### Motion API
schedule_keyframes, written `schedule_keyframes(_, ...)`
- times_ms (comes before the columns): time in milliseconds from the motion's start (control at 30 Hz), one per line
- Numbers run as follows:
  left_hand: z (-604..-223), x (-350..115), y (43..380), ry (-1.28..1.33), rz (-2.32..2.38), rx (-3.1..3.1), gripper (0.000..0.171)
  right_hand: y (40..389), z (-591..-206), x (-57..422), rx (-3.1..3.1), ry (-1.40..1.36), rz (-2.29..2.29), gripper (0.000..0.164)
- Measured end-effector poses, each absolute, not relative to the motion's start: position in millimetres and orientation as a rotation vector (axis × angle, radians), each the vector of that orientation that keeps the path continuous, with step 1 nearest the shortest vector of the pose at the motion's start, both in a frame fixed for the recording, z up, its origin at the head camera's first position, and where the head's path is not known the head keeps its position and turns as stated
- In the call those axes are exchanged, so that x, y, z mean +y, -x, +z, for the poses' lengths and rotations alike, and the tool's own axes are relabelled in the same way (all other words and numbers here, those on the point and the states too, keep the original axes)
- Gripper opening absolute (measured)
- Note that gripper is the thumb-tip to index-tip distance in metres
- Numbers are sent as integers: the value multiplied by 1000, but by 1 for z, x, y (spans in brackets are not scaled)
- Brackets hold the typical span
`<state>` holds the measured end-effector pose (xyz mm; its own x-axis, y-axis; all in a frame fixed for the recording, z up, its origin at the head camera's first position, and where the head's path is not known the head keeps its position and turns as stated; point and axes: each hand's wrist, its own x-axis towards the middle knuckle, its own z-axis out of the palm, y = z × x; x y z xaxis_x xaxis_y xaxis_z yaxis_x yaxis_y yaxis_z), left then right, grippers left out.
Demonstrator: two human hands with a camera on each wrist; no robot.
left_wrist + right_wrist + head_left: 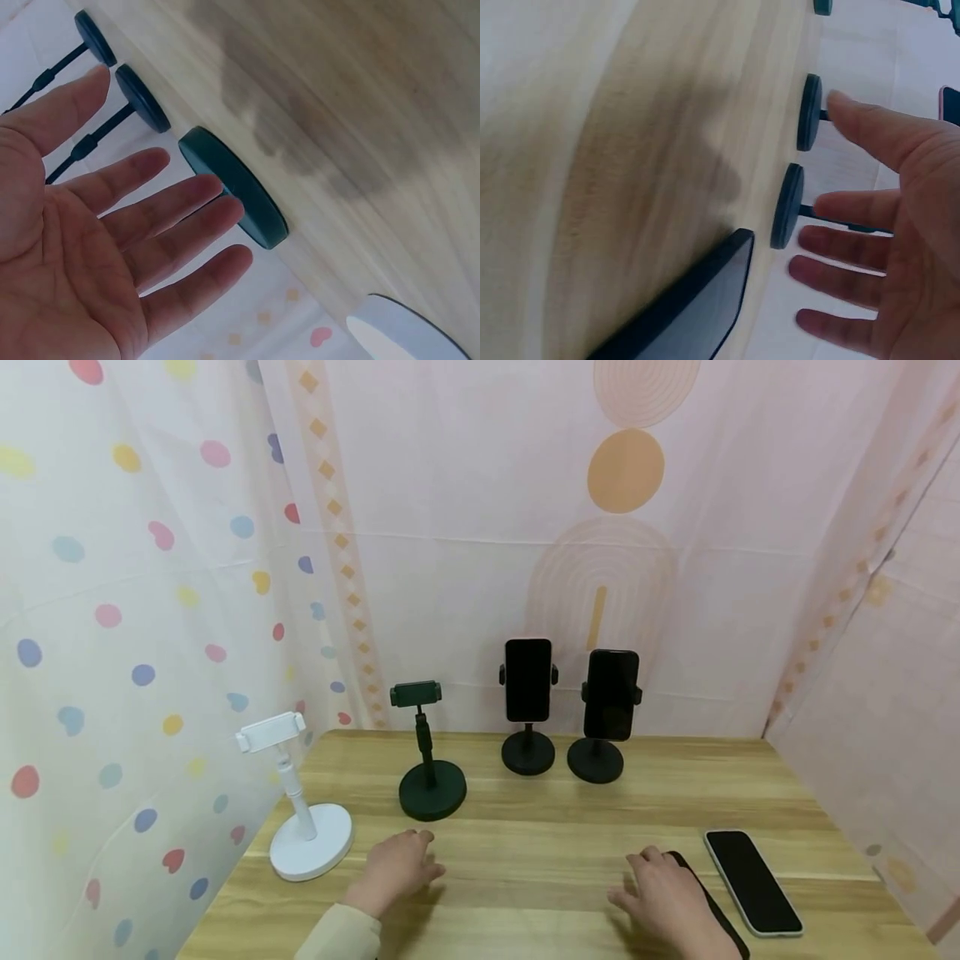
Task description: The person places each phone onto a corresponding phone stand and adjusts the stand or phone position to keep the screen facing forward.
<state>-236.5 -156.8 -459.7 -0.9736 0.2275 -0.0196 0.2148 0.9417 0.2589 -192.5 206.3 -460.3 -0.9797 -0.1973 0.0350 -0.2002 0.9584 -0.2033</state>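
Observation:
My left hand [397,870] hovers over the table's front left with spread fingers, holding nothing. The dark green phone stand [429,789], its clamp unoccupied, is just beyond it. To its left rises a white phone stand [311,842], also without a phone. In the head view my right hand [663,893] overlaps a black phone [722,914] lying on the table. The right wrist view has that phone [705,307] below the hand, whose fingers are extended around nothing. Farther right lies a phone with a pale edge [753,883].
Two black stands at the back hold upright phones, the left phone [528,681] and the right phone [611,695]. Patterned curtains [465,468] hang behind and beside the wooden table [525,852].

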Motion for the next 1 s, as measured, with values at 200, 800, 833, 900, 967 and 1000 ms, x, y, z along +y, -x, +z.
schedule_keyframes(200, -454, -160, 245, -309, 436, 3061, 47, 191, -454, 207, -3202, -325, 401, 58)
schedule_keyframes(800, -443, -181, 282, -220, 469, 3024, 54, 190, -449, 204, -3217, -332, 400, 55)
schedule_keyframes(833, -442, -181, 284, -215, 470, 3028, 55, 190, -449, 203, -3218, -331, 402, 55)
schedule_keyframes(900, -440, -183, 288, -206, 476, 3040, 57, 190, -449, 202, -3223, -328, 405, 55)
schedule_keyframes(967, -436, -184, 292, -200, 474, 3062, 58, 189, -449, 202, -3229, -322, 409, 55)
schedule_keyframes(1000, -435, -184, 295, -202, 472, 3076, 58, 189, -449, 202, -3233, -319, 410, 55)
